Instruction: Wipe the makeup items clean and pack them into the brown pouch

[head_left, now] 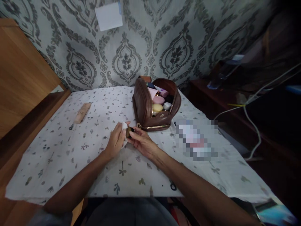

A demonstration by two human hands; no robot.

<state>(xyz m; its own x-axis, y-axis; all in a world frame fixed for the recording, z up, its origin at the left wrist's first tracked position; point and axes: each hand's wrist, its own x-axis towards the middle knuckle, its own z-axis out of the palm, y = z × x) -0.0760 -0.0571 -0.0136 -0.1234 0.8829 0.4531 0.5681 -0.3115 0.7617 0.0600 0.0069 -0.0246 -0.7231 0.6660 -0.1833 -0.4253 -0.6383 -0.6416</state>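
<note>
At the lower middle of the frame, two bare forearms reach in over a white tablecloth point(77, 175) with small leaf and plant prints. Near the centre, the left hand point(115, 140) grasps a crumpled white cloth or tissue point(124, 126), pressed against a small dark gold-brown object point(129, 131); the right hand point(144, 143) pinches that object from its other side with the fingertips. What the object is cannot be told. A blurred-out patch point(197, 140) covers something right of centre. Just beyond the hands stands an unzipped brown leather bag point(143, 105), filled with pink, yellow and white containers. Left of centre lies a beige squeeze tube point(82, 113), well apart from the bag. Grey-and-white patterned wallpaper point(127, 59) spans the top, bearing a white rectangular sheet point(108, 17) at upper left.
</note>
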